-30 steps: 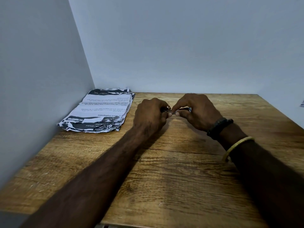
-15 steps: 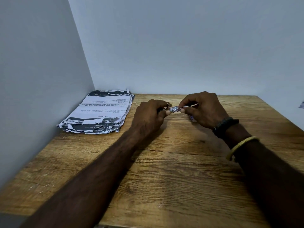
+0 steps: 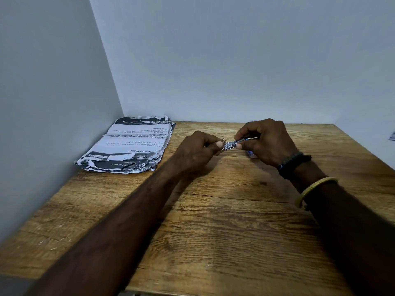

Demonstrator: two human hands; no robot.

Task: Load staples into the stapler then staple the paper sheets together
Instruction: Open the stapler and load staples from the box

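Note:
A small silvery stapler (image 3: 232, 144) with a blue spot is held just above the wooden table (image 3: 213, 221), between both hands. My left hand (image 3: 195, 152) pinches its left end with thumb and fingers. My right hand (image 3: 267, 141) grips its right end from above. Most of the stapler is hidden by the fingers, and I cannot see staples inside it. A stack of printed paper sheets (image 3: 130, 146), crumpled at the edges, lies in the far left corner of the table, well apart from both hands.
A small blue-white object (image 3: 251, 154), perhaps a staple box, peeks out on the table under my right hand. A loose staple (image 3: 220, 161) lies nearby. Grey walls close the table at the left and the back.
My hands have drawn apart, baring more of the stapler between them. My right hand has risen and shifted right; the blue-white object beneath it now shows.

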